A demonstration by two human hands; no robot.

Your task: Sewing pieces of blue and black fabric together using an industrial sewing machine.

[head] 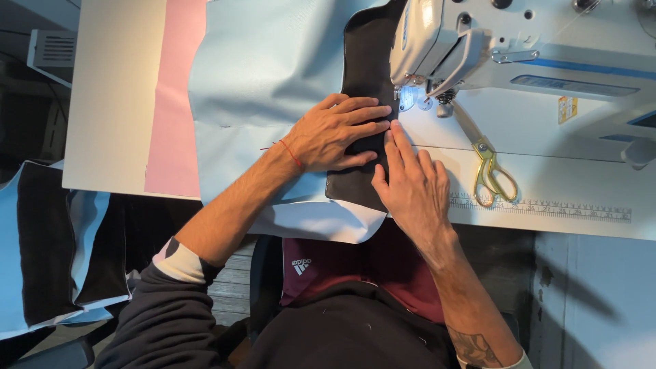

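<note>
You're pressing both flat, open hands side by side on the long black fabric strip [361, 102], left hand [335, 133] and right hand [413, 181], its length running toward twelve o'clock under the white sewing machine's needle [410, 96], right fingertips nearer.

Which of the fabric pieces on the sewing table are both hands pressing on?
The narrow black fabric strip running under the sewing machine head; left hand and right hand lie flat on it. The light blue sheet lies beneath, the pink sheet untouched.
</note>
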